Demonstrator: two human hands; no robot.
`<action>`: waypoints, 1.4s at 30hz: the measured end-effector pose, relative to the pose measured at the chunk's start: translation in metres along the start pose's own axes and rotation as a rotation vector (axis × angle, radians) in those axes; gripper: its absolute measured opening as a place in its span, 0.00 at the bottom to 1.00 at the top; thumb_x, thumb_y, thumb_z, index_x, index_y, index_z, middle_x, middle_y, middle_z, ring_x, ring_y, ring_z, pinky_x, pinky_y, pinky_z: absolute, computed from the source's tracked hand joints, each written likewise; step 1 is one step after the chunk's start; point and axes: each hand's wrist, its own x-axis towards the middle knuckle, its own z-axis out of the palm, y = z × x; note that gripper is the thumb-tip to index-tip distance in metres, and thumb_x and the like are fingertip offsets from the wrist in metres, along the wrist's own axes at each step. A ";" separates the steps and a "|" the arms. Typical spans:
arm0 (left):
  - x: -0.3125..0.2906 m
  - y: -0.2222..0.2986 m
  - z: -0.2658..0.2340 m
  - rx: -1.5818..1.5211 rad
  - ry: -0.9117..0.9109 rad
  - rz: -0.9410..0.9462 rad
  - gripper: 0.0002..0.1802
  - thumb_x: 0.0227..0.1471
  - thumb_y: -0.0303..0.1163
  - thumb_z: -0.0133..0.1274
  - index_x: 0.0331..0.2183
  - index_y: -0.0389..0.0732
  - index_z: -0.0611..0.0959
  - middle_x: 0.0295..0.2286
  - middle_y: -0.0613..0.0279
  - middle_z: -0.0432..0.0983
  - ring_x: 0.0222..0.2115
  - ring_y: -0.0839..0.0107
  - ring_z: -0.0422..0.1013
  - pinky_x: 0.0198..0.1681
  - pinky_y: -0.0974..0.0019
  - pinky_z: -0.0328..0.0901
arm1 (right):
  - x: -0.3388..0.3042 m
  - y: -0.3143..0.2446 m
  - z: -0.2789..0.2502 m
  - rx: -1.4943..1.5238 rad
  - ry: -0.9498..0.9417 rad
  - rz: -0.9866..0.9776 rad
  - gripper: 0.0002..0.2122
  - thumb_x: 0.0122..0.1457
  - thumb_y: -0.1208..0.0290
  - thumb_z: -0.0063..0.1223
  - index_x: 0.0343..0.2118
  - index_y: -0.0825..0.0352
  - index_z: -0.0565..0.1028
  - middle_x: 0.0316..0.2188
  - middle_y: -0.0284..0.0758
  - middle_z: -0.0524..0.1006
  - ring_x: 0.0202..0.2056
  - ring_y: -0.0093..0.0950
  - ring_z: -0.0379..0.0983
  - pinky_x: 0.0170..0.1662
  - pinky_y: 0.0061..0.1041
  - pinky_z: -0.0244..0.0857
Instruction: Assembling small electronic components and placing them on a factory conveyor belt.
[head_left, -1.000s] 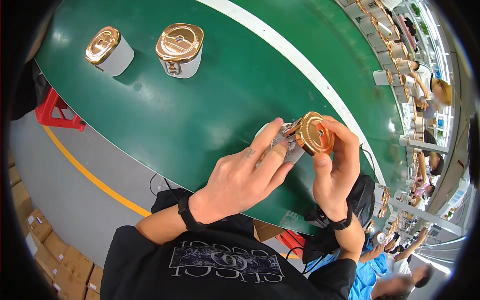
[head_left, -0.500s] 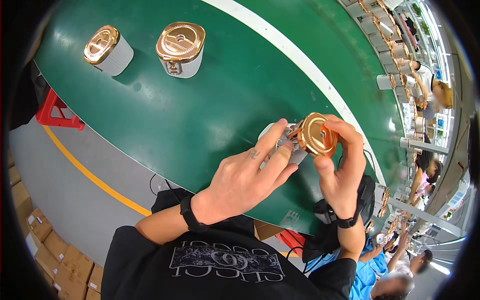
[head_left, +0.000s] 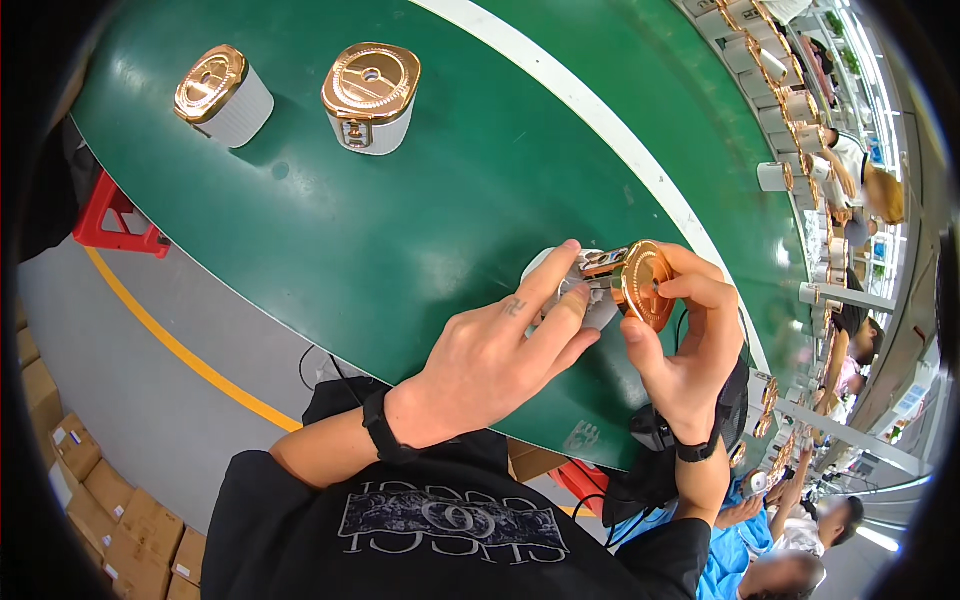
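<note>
Right fingers (head_left: pixel 706 289) curled around gold lid (head_left: pixel 646 285)

Factory workshop: green workbench (head_left: pixel 400 230), rows of matching units (head_left: pixel 804 136), stacked cartons (head_left: pixel 145 530).

A loose black T-shirt (head_left: pixel 290 545) fills the lower middle of the frame, its wide sleeves (head_left: pixel 685 550) ending near the elbows. A dark rectangular chest print (head_left: pixel 452 520) carries interlocked pale rings and outlined lettering. Black bands (head_left: pixel 379 425) circle both wrists; a small dark mark (head_left: pixel 515 306) sits on the left hand (head_left: pixel 478 372) near a knuckle.
</note>
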 end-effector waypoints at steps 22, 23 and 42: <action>-0.002 0.000 -0.003 0.056 -0.068 -0.007 0.22 0.55 0.37 0.67 0.46 0.36 0.80 0.55 0.40 0.73 0.28 0.71 0.81 0.27 0.71 0.75 | -0.011 0.014 0.027 0.250 0.074 0.010 0.25 0.54 0.71 0.74 0.50 0.68 0.71 0.57 0.56 0.73 0.57 0.47 0.75 0.56 0.41 0.73; -0.002 0.001 -0.003 0.061 -0.079 -0.019 0.21 0.55 0.37 0.67 0.46 0.36 0.79 0.55 0.40 0.73 0.27 0.71 0.80 0.27 0.71 0.75 | -0.010 0.016 0.025 0.151 0.029 -0.039 0.25 0.53 0.71 0.74 0.50 0.68 0.71 0.57 0.56 0.74 0.57 0.47 0.75 0.56 0.40 0.73; -0.004 -0.001 -0.003 0.019 -0.058 -0.003 0.24 0.47 0.34 0.73 0.45 0.42 0.82 0.52 0.51 0.77 0.30 0.72 0.82 0.25 0.70 0.75 | -0.005 0.009 0.007 -0.060 0.002 -0.065 0.26 0.56 0.65 0.70 0.53 0.71 0.72 0.52 0.51 0.77 0.51 0.41 0.77 0.54 0.36 0.71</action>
